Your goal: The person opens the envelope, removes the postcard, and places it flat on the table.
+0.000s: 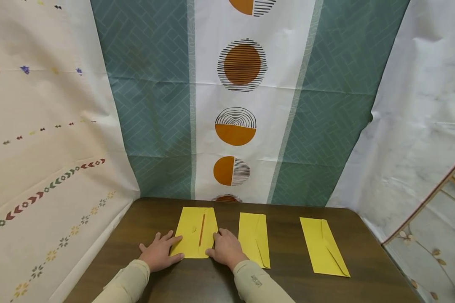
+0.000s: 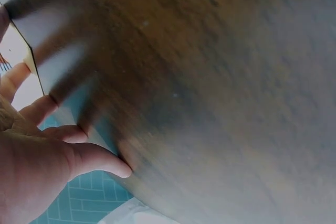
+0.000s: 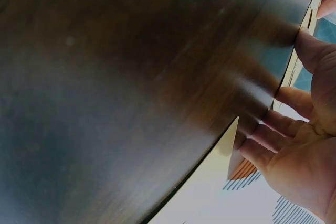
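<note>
Left hand (image 1: 160,252): spread, touching at 8 o'clock
Right hand (image 1: 227,248): spread a little, at 4 o'clock
Yellow envelope (image 1: 188,221): might bend if pushed hard from both sides

We see long, pale beige sleeves on both arms, the left sleeve (image 1: 123,284) creased softly toward the forearm and the right sleeve (image 1: 265,290) matching it in colour. Each closes around the wrist in a rounded hem. Near the right one we spot a small dark marking (image 1: 256,280) (lettering, too tiny for us to read). Our left hand (image 1: 160,252) and right hand (image 1: 226,249) are bare.
</note>
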{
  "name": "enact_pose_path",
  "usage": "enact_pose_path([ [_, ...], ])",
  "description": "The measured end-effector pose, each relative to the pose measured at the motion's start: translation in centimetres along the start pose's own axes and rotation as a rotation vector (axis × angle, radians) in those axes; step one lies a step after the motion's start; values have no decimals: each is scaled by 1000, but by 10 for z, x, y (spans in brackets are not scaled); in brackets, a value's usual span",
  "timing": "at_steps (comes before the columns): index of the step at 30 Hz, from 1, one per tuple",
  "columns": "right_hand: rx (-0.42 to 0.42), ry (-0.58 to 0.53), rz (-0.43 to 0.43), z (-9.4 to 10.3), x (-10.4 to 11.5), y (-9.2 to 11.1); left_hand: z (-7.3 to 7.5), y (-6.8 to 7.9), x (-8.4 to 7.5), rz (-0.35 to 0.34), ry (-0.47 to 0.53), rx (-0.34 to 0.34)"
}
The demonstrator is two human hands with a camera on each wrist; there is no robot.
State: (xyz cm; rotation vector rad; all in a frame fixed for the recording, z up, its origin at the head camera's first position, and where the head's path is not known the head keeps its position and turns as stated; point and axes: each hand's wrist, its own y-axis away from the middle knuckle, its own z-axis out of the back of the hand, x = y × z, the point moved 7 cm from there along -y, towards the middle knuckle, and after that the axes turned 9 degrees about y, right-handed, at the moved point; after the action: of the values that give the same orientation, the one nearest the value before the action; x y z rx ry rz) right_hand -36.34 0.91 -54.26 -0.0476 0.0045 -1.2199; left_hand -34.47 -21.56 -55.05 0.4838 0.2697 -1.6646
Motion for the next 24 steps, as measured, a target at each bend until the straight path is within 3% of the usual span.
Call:
enact_pose_path([
  [6, 16, 0, -9, 3, 2, 1, -2, -2, 1, 0, 22, 2],
  [9, 13, 0, -18, 4, 0, 1, -1, -5, -3, -19, 35, -31],
  [13, 15, -10, -20, 5, 0, 1, -2, -7, -12, -52, -9, -140],
  [18, 23, -5, -16, 4, 0, 0, 2, -5, -39, -55, -119, -308],
  [24, 37, -4, -21, 1, -1, -2, -5, -6, -54, -7, -188, -380],
])
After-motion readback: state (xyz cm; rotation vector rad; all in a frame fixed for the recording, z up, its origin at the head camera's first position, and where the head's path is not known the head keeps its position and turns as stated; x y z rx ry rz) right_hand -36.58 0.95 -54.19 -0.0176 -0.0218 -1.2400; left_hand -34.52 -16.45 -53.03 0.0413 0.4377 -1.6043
